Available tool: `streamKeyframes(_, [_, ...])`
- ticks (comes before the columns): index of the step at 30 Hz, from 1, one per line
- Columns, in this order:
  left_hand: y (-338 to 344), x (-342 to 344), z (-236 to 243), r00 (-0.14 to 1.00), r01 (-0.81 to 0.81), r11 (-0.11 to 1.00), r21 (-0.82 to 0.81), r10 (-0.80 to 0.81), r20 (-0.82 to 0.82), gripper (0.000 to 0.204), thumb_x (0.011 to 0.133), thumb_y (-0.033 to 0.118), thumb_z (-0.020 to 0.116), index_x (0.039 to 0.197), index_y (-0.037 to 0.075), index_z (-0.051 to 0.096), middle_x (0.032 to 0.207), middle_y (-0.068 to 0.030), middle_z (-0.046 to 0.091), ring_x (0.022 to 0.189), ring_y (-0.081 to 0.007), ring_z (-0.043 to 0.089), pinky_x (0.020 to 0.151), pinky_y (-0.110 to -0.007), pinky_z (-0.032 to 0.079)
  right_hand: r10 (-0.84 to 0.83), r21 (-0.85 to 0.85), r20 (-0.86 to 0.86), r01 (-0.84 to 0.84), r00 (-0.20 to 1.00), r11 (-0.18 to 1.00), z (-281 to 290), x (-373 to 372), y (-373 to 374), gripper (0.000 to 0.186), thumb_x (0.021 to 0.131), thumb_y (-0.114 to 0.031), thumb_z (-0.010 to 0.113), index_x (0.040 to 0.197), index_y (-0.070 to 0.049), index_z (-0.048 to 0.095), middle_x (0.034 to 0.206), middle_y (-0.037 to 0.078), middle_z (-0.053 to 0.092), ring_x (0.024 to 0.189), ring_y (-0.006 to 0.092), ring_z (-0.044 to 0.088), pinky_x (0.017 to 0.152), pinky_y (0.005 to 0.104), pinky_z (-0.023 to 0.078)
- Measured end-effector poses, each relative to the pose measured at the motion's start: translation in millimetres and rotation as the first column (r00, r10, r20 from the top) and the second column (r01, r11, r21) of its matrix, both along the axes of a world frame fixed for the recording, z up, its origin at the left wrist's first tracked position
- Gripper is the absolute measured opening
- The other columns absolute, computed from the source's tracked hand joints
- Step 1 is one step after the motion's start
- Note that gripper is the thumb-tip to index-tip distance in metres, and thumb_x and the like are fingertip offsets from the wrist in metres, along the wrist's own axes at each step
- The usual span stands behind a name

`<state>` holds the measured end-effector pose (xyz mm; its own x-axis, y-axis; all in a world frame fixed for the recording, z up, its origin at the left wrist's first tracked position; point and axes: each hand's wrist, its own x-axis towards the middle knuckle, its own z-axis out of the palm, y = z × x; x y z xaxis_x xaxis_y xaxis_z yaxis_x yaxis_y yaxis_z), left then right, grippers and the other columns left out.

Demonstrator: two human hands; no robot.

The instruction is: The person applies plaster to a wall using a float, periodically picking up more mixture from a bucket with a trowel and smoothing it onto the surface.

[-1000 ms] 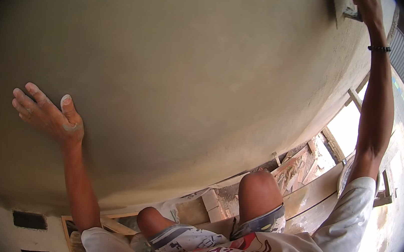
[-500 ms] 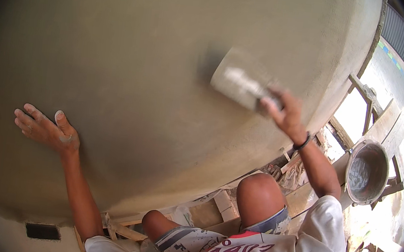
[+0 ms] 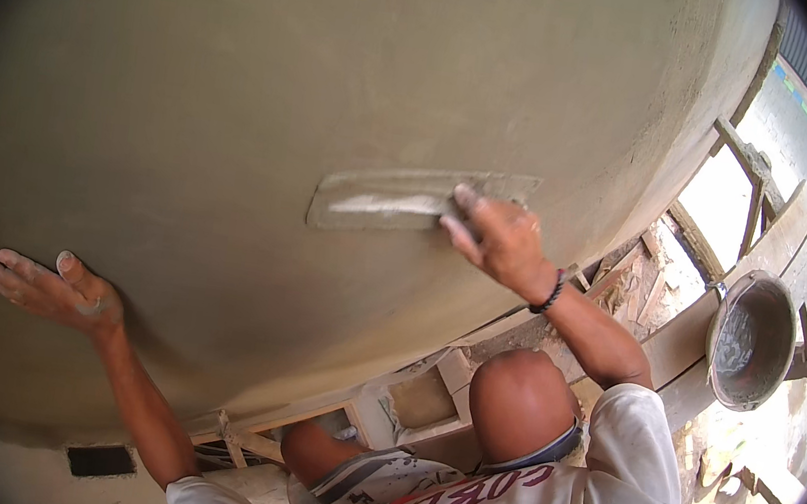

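A broad wall of smooth grey-brown wet plaster [image 3: 275, 65] fills most of the view. My right hand [image 3: 491, 238] grips a long flat steel trowel [image 3: 400, 201] smeared with plaster and presses it flat against the wall near the middle. A dark band circles that wrist. My left hand [image 3: 52, 287] lies flat on the wall at the lower left, fingers spread, holding nothing. My bent knees and white shirt show below.
A round metal pan [image 3: 750, 340] with grey mortar rests on a wooden plank [image 3: 787, 249] at the right. Timber scaffolding pieces and rubble [image 3: 646, 287] lie beneath the wall's lower edge. Two small dark rectangular openings [image 3: 101, 460] sit at the bottom left.
My right hand came down from high at the upper right with the loaded trowel, and now holds it flat on the wall, lower and turned lengthwise. The left hand stayed planted.
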<state>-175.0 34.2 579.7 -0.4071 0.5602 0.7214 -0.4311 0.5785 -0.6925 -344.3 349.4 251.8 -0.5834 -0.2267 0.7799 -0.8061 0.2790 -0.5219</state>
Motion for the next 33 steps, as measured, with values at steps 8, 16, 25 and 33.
streamKeyframes(8, [-16.0,1.3,-4.9,1.000,-0.002,0.999,0.034,0.002,-0.006,0.070,0.102,0.052,0.028,0.151,0.003,0.025,0.154,-0.0254,0.024,0.142,-0.0461,0.021,0.115,-0.057,0.019,0.255,0.077,0.176,-0.272,0.951,0.959,-82.0,45.6,6.2,0.037,0.084,-0.029,0.074,0.113,-0.010,0.063,0.089,0.011,0.069,0.075,0.0277,0.069,0.062,0.0380,0.055])
streamKeyframes(16, [-2.2,-3.9,-10.3,0.998,0.011,0.998,0.070,-0.006,-0.060,0.062,0.104,0.045,0.032,0.152,0.007,0.024,0.157,-0.0175,0.024,0.143,-0.0376,0.025,0.115,-0.055,0.020,-0.190,-0.412,0.373,0.345,0.908,0.843,21.5,-162.0,159.5,0.048,0.087,-0.040,0.069,0.112,0.001,0.065,0.082,0.009,0.068,0.075,0.0120,0.062,0.068,0.0275,0.050])
streamKeyframes(25, [-5.3,3.6,-5.3,0.996,-0.038,0.998,0.057,0.042,-0.078,0.067,0.102,0.052,0.030,0.151,0.006,0.029,0.156,-0.0222,0.024,0.139,-0.0482,0.027,0.111,-0.058,0.024,0.166,0.088,0.219,-0.189,0.961,0.978,-69.6,8.1,18.6,0.039,0.085,-0.033,0.072,0.114,-0.008,0.063,0.094,0.017,0.068,0.073,0.0321,0.068,0.065,0.0393,0.055])
streamKeyframes(33, [7.0,-1.0,-7.8,0.998,-0.032,0.992,0.119,0.040,-0.058,0.067,0.102,0.046,0.032,0.150,0.000,0.025,0.156,-0.0240,0.021,0.144,-0.0415,0.020,0.117,-0.054,0.015,-0.036,-0.574,0.405,0.285,0.914,0.767,88.7,-190.6,195.4,0.040,0.089,-0.035,0.069,0.110,0.000,0.066,0.060,-0.005,0.050,0.049,0.0024,0.042,0.045,0.0190,0.033])
